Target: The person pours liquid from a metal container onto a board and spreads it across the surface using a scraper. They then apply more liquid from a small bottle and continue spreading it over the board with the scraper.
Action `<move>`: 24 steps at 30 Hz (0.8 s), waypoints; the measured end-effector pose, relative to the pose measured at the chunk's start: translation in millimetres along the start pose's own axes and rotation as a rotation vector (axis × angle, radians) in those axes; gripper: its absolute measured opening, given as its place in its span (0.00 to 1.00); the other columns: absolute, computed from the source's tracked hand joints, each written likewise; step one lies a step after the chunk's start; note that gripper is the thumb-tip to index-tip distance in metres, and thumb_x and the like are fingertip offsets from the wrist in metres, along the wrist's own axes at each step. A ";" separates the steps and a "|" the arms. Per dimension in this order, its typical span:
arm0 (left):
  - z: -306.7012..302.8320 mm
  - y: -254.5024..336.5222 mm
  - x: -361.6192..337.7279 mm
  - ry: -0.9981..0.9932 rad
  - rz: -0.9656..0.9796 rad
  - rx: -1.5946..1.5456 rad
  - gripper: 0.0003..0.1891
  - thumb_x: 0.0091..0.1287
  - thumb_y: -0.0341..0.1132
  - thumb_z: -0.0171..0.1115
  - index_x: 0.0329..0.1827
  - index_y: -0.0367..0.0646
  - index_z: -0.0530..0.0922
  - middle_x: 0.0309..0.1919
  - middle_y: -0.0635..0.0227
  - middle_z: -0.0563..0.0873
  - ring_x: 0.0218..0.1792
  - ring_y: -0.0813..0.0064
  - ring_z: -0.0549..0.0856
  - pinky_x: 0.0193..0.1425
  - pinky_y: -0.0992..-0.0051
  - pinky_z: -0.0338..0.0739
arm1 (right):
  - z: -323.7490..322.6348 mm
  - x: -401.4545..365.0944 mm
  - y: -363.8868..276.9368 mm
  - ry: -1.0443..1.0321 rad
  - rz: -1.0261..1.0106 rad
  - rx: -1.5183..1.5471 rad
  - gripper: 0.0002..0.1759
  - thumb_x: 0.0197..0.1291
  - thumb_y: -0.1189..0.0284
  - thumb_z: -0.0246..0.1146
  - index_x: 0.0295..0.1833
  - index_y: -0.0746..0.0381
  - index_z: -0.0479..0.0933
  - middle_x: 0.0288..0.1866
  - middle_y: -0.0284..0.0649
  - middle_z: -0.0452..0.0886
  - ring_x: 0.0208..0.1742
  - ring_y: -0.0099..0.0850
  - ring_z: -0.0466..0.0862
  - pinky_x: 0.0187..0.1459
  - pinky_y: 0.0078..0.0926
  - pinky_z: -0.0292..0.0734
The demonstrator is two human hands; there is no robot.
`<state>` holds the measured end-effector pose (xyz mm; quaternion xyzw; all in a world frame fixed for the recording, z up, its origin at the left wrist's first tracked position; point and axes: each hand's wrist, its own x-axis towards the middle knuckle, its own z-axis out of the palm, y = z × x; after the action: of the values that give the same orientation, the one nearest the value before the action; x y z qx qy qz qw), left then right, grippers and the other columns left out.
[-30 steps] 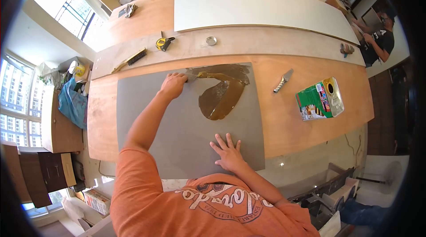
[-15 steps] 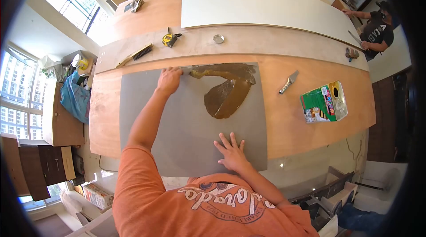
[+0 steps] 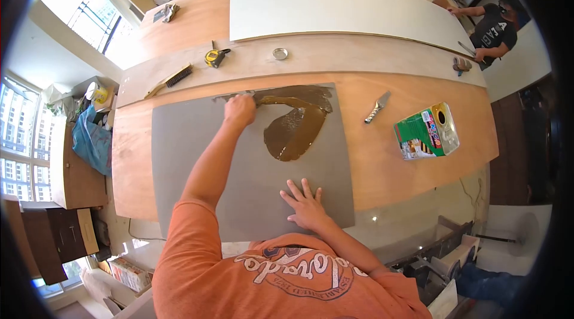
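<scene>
A grey laminate sheet [image 3: 197, 157] lies on the table in front of me. Thick brown glue [image 3: 299, 130] forms a curved patch on its far right part, with a thin smear running left along the far edge. My left hand [image 3: 240, 110] is closed at that edge, on what looks like a spreader mostly hidden beneath the fingers, at the left end of the glue. With fingers spread, my right hand [image 3: 306, 206] rests flat on the sheet's near right part, holding nothing. Right of the sheet lie a putty knife [image 3: 377, 107] and a green-and-white glue can [image 3: 426, 132] with an open mouth.
On a long board [image 3: 251, 68] beyond the sheet are a brush [image 3: 168, 80], a tape measure [image 3: 216, 56] and a round metal lid [image 3: 280, 53]. A white panel [image 3: 335, 11] lies farther back. Another person [image 3: 495, 29] stands at its right end.
My left hand has moved right along the sheet's far edge, leaving a brown smear where it was. My right hand stays flat on the sheet. The whole view has shifted slightly.
</scene>
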<state>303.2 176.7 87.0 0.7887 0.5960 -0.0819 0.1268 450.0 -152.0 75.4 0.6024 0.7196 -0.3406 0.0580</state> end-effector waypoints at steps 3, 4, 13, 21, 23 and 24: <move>-0.9 44.6 8.1 0.073 0.032 -0.115 0.13 0.64 0.32 0.61 0.49 0.39 0.85 0.49 0.51 0.88 0.53 0.55 0.88 0.58 0.60 0.82 | 2.0 -1.6 0.6 0.034 -0.007 0.026 0.48 0.55 0.60 0.74 0.80 0.44 0.60 0.87 0.35 0.40 0.85 0.56 0.39 0.71 0.82 0.45; -2.3 58.2 12.9 0.133 0.030 -0.152 0.13 0.63 0.33 0.61 0.48 0.39 0.86 0.48 0.51 0.89 0.52 0.55 0.88 0.57 0.61 0.82 | 2.5 -1.4 1.3 0.037 -0.007 0.028 0.48 0.55 0.60 0.74 0.80 0.44 0.60 0.87 0.35 0.41 0.85 0.56 0.40 0.71 0.83 0.45; 28.1 194.0 -5.0 -0.008 0.535 0.027 0.11 0.65 0.31 0.57 0.41 0.42 0.88 0.45 0.55 0.90 0.50 0.55 0.88 0.54 0.58 0.82 | 6.3 -4.1 4.0 0.066 -0.010 0.050 0.48 0.54 0.62 0.74 0.80 0.44 0.61 0.87 0.34 0.41 0.85 0.54 0.41 0.71 0.82 0.45; 18.8 162.9 32.7 0.165 0.879 0.261 0.10 0.60 0.37 0.65 0.43 0.57 0.88 0.45 0.78 0.88 0.54 0.73 0.82 0.58 0.64 0.68 | 4.9 -1.3 1.4 0.042 0.026 0.083 0.48 0.55 0.64 0.75 0.80 0.41 0.61 0.87 0.30 0.41 0.86 0.50 0.40 0.73 0.80 0.42; 10.7 148.1 39.9 0.115 0.863 0.272 0.09 0.60 0.36 0.64 0.42 0.58 0.88 0.44 0.78 0.88 0.54 0.74 0.82 0.58 0.64 0.69 | 2.3 0.1 -0.8 0.030 0.027 0.067 0.47 0.55 0.63 0.75 0.80 0.41 0.61 0.87 0.30 0.41 0.86 0.51 0.40 0.73 0.79 0.43; 7.6 140.3 40.5 0.087 0.863 0.274 0.09 0.60 0.36 0.64 0.42 0.58 0.88 0.43 0.78 0.88 0.54 0.74 0.83 0.58 0.63 0.69 | 1.8 -0.3 -0.8 0.024 0.036 0.062 0.47 0.55 0.63 0.75 0.80 0.40 0.61 0.87 0.30 0.41 0.86 0.51 0.40 0.73 0.79 0.43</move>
<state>449.4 175.6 82.7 0.9771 0.2011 -0.0665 0.0187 448.8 -153.3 74.5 0.6209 0.6982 -0.3545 0.0368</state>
